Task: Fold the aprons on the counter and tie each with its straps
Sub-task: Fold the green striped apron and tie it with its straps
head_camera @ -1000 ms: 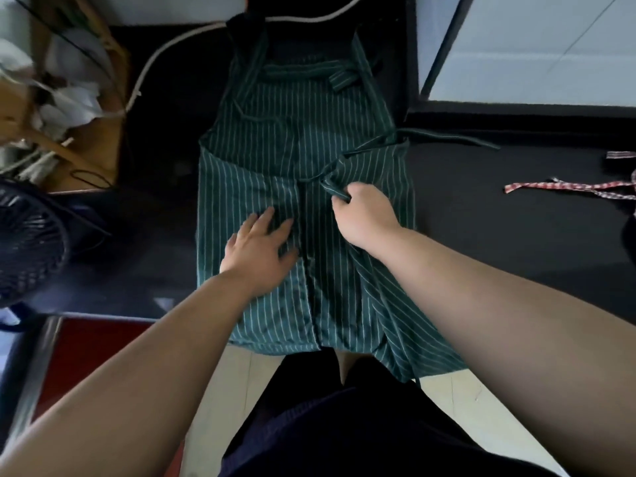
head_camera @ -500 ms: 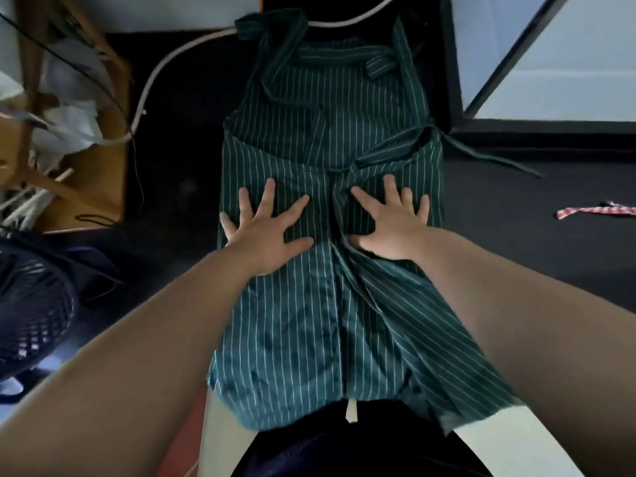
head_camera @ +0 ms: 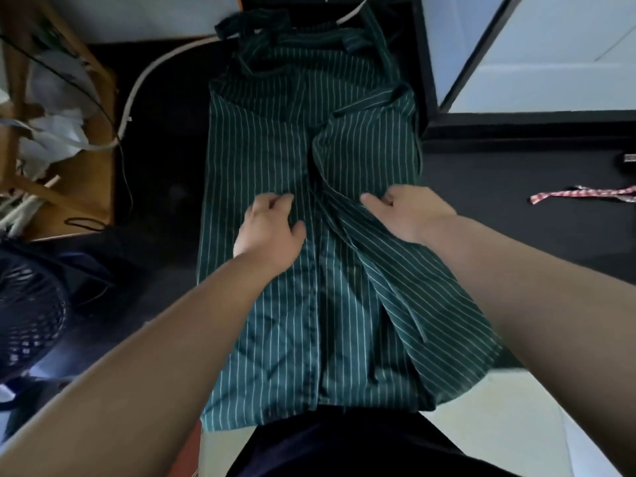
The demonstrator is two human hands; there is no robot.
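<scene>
- A dark green cloth apron with thin white stripes (head_camera: 261, 160) lies lengthwise on the black worktop (head_camera: 516, 228), bib end away from the person. Its lower hem hangs over the near edge.
- Both long sides of the apron are folded in towards the middle. The left flap lies flat, and the right flap is rumpled and slants outward near the hem.
- The apron's green striped straps (head_camera: 309, 36) lie bunched across the far end.
- Both bare forearms reach in from the lower corners and converge on the middle of the apron.
- The left hand (head_camera: 270, 232) rests palm down on the left flap, just beside the centre line. Its knuckles are raised, its fingers are bent so the tips meet the cloth, and the thumb points towards the centre.
- The right hand (head_camera: 409, 213) sits on the right flap, level with the left and a little apart from it. Its fingers are curled under and the thumb points left.
- Neither grip can be read. The fingers are bent on the cloth, but the blur hides whether they pinch it.
- A red-and-white checked fabric strip (head_camera: 585, 193) lies on the worktop well to the right.
- A dark mesh fan (head_camera: 27, 315) stands at the left edge, and a white cord (head_camera: 155, 67) curves past the apron's far left corner.
</scene>
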